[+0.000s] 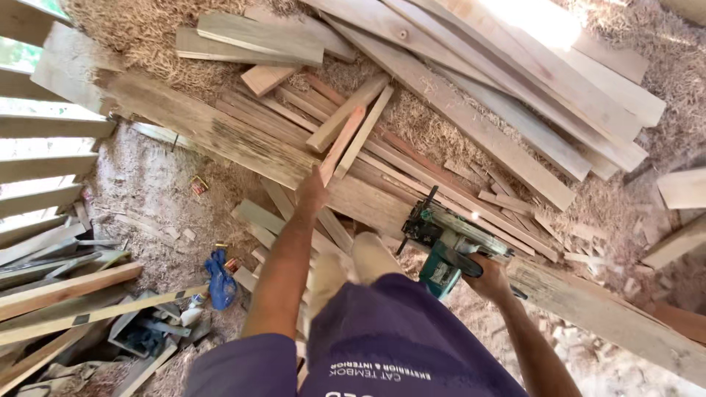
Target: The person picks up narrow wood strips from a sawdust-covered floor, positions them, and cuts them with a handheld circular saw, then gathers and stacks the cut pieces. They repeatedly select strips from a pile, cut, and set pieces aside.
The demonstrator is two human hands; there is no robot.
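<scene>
One green circular saw (450,246) rested on one long weathered plank (243,143), gripped by the handle in the right hand (487,278). The left hand (312,192), arm stretched forward, closed on the near end of one reddish strip (340,145) lying on the plank beside two paler strips (353,117). One blue cloth (220,279) lay on the sawdust.

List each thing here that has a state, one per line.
left hand: reaching out, gripping a thin reddish strip
right hand: closed on the green circular saw
circular saw: resting on the long plank
long plank: lying flat across sawdust
</scene>
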